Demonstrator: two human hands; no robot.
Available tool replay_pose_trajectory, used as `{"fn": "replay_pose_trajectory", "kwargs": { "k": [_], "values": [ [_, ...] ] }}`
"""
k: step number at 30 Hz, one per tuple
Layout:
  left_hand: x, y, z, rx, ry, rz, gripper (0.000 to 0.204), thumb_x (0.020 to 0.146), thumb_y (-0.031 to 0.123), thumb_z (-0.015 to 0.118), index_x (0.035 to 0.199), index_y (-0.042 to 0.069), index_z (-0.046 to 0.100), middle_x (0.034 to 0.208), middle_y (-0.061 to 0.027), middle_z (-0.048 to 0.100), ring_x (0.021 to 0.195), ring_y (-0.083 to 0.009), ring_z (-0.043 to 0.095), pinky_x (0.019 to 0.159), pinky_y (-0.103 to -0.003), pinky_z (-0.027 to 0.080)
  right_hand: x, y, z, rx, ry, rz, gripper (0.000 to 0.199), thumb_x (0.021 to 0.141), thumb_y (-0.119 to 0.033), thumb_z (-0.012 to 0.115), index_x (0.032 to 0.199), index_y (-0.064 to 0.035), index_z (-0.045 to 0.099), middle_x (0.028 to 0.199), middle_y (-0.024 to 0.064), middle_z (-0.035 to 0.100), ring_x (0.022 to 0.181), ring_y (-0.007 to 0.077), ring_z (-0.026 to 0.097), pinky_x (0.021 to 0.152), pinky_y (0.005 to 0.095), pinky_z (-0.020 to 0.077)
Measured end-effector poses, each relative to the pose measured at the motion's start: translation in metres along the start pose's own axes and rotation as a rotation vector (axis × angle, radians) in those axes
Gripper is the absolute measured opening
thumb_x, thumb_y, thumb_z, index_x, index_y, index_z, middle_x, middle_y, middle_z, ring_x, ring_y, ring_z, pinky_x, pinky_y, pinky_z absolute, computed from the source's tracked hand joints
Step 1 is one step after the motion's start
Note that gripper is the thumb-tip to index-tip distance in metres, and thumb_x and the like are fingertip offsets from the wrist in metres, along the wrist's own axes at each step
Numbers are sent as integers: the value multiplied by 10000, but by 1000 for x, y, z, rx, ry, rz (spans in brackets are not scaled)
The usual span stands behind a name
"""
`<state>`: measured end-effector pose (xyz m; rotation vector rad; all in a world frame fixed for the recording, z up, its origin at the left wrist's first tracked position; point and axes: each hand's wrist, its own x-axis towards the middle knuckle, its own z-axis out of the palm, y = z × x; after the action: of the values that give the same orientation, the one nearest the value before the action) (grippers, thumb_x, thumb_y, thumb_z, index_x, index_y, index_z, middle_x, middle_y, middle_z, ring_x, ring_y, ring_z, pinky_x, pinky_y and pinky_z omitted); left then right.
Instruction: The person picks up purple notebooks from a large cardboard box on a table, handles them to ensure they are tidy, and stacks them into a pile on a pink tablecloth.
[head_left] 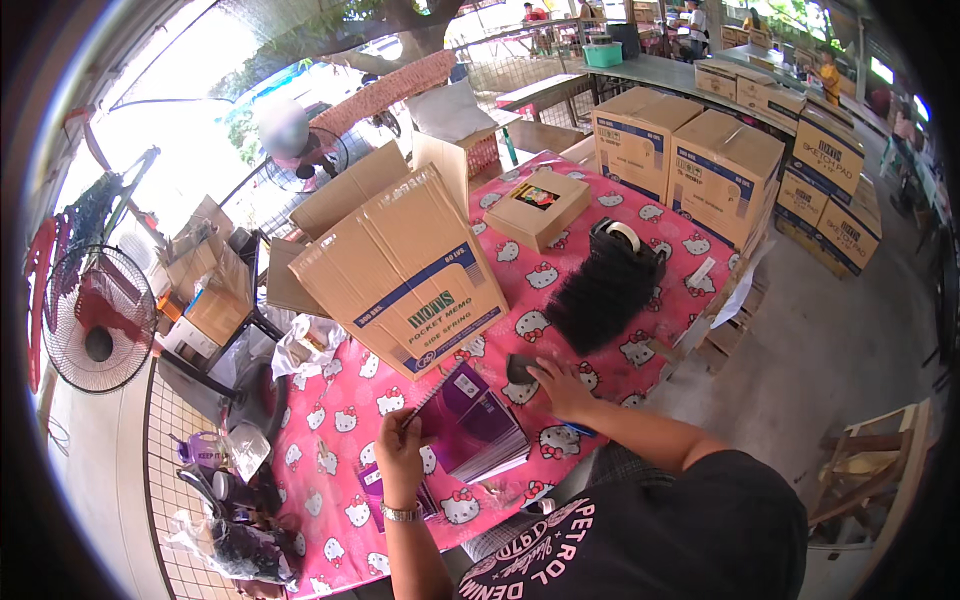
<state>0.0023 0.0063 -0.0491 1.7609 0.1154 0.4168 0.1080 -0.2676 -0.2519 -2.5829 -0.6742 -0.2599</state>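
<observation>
A stack of purple spiral notebooks (468, 425) lies on the pink patterned tablecloth in front of me. My left hand (402, 450) is closed at the stack's left edge, with thumb and fingers on the spiral side of the notebooks. More purple notebooks (372, 484) lie partly hidden beneath my left wrist. To the right of the stack, my right hand (562, 388) has its fingers closed on the edge of a small dark block (520, 369). What the block is made of I cannot tell.
A large open carton (415, 275) stands tilted behind the notebooks. Beyond my right hand lie a black bristly brush (603, 300) and a tape dispenser (622, 238). A flat brown box (538, 208) and closed cartons (722, 175) stand farther back. A fan (98, 330) is at left.
</observation>
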Motion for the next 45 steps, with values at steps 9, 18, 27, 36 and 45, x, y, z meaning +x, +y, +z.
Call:
{"fn": "replay_pose_trajectory", "kwargs": {
  "k": [9, 18, 27, 36, 45],
  "values": [
    [0, -4, 26, 73, 84, 64, 277, 986, 126, 609, 1222, 9, 527, 743, -26, 560, 619, -79, 574, 522, -248, 564, -77, 1, -18, 110, -53, 90, 638, 837, -251, 721, 1383, -24, 483, 1278, 203, 542, 1174, 399, 496, 1011, 515, 398],
    [-7, -11, 25, -70, 98, 37, 169, 982, 92, 606, 1121, 0, 581, 859, -46, 641, 708, -80, 617, 558, -260, 588, -9, -113, -146, 449, 381, -255, 533, 835, -162, 713, 1329, -41, 553, 1226, 141, 570, 1102, 319, 520, 971, 450, 400],
    [-10, -17, 14, -101, 64, -4, 150, 972, 72, 625, 1048, -56, 601, 936, -83, 682, 778, -107, 676, 597, -247, 589, 19, -176, -152, 377, 225, -424, 562, 821, -239, 733, 1324, -52, 566, 1180, 99, 574, 1077, 301, 535, 951, 453, 390],
    [-21, -25, 15, -41, 152, 113, 161, 933, -63, 592, 1084, -59, 646, 957, -76, 700, 823, -112, 665, 703, -257, 562, 21, -182, -152, 248, 184, -461, 514, 859, -201, 706, 1329, -43, 572, 1131, 100, 597, 1016, 274, 577, 884, 420, 447],
    [-12, 10, -30, 661, 368, 661, 292, 784, -86, 656, 1055, 21, 666, 1034, -142, 704, 950, -310, 692, 820, -363, 551, 19, -155, -156, 929, -58, -219, 497, 905, -110, 672, 1376, -34, 529, 1141, 147, 625, 1071, 274, 625, 932, 348, 488]
  ]
}}
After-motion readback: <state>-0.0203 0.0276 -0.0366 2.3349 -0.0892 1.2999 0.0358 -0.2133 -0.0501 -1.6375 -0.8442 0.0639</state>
